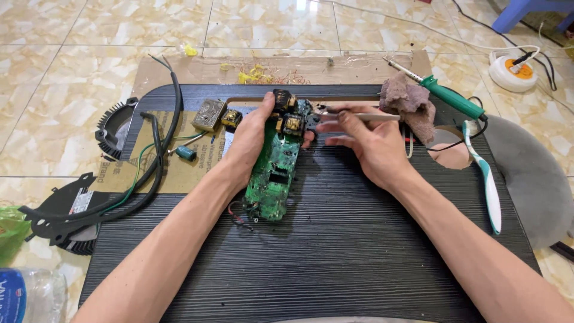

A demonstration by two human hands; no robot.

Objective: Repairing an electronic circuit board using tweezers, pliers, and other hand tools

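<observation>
On a dark table [335,251] over tiled floor, a stiff, light, fragile green circuit board [274,173] is gripped edgewise by the left hand [248,140]; tweezers [359,115] are pinched in the right hand [368,146].

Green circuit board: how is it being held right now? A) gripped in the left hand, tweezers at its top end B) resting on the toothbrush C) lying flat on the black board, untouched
A: the left hand grips the green circuit board while the right hand brings the tweezers to its top end.
</observation>
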